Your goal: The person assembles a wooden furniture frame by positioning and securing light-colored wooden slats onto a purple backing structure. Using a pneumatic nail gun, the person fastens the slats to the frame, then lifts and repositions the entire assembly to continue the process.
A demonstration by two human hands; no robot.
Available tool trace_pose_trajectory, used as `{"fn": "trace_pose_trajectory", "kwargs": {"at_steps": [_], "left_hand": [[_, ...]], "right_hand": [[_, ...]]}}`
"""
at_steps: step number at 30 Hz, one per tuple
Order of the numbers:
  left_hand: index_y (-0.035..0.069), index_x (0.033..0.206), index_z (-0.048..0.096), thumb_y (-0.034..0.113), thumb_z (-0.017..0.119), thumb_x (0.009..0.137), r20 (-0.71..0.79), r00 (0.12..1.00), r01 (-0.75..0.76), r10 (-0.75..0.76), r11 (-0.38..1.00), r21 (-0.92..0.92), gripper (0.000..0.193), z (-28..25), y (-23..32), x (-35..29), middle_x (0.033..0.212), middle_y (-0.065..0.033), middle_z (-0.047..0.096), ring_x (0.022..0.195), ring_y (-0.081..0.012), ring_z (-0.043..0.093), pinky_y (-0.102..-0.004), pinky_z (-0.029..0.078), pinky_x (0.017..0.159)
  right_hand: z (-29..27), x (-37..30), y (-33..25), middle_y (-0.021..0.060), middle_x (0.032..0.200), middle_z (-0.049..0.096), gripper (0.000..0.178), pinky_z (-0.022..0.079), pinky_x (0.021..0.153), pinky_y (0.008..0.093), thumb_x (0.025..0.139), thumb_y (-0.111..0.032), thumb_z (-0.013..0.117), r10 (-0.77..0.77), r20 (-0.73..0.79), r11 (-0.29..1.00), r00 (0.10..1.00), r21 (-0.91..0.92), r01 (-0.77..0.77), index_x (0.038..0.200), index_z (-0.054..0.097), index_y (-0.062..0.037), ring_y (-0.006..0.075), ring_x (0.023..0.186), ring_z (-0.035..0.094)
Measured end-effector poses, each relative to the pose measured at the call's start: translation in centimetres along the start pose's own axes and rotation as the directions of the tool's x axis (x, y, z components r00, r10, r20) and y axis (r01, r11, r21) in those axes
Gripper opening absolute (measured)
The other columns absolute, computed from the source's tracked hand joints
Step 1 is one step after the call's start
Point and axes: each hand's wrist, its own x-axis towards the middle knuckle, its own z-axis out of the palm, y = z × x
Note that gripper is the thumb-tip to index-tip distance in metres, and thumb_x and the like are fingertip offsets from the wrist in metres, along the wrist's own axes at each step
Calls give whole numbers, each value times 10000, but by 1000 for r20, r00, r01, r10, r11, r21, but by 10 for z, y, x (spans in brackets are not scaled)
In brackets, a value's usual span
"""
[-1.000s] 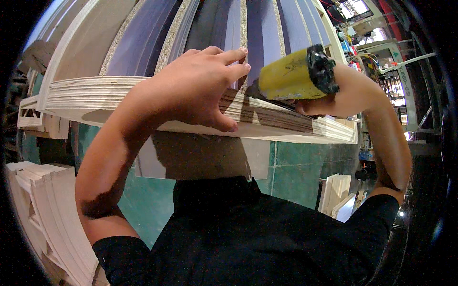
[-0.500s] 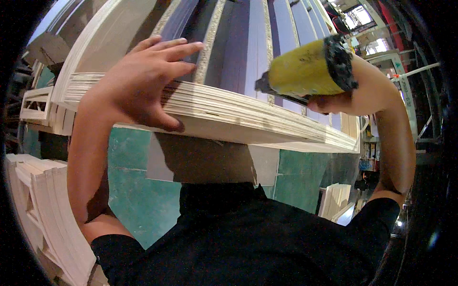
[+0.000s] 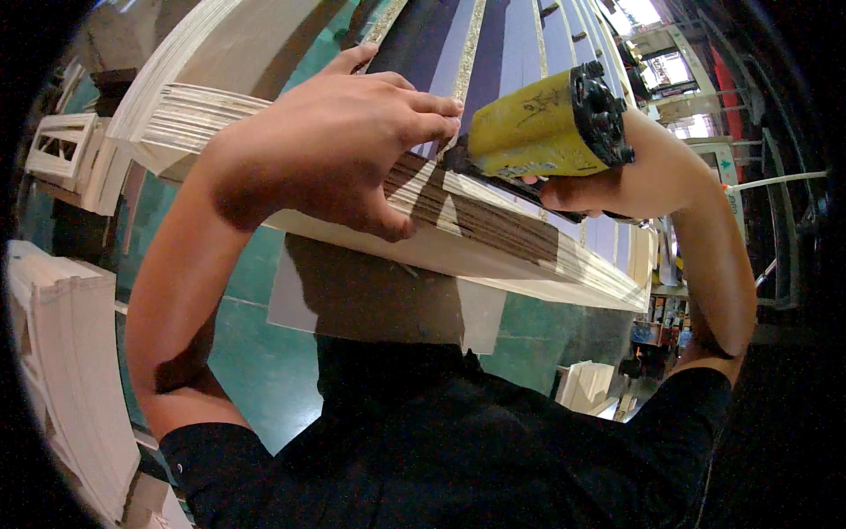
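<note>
My right hand [image 3: 634,181] is wrapped round the handle of a yellow and black air stapler or nail gun [image 3: 533,128]. The tool's black nose meets the top edge of a stack of thin pale wood layers [image 3: 582,264], by the end of a narrow speckled board strip [image 3: 470,66]. My left hand [image 3: 317,145] spans that edge with fingers spread: the thumb lies low against the front side, the fingertips reach to the strip, close to the tool's nose. The exact contact point of the nose is partly hidden by my fingers.
Several similar strips run away between bluish panels [image 3: 507,53]. Stacked wooden frames [image 3: 79,353] stand at the left, with another frame [image 3: 62,150] farther back. Below lies a green floor [image 3: 256,344] with a pale board [image 3: 300,291]. A white hose [image 3: 775,181] shows at the right.
My left hand has shifted right along the layered edge, to another strip. The yellow tool has come left and down, so its nose is now at the edge beside my left fingers.
</note>
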Motion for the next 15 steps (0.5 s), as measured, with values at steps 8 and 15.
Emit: {"fn": "trace_pose_trajectory", "kwargs": {"at_steps": [8,15], "left_hand": [[116,1372,579,435,851,619,26,998,57,-56,998,-27,861,-3,5,0,1447,-86,571,1280,-308,569,-562,264,1192],[128,1386,572,429,863,601,24,999,40,-41,999,13,889,-5,3,0,1469,-74,555,1249,-303,585,-564,269,1190]], "right_hand": [[0,2,-5,42,818,705,398,542,574,308,816,-122,779,43,41,997,998,-65,-41,1187,653,-49,121,625,647],[0,-1,-8,72,899,723,434,557,593,313,825,-120,768,85,56,996,995,-25,-84,1239,651,-67,129,686,667]]}}
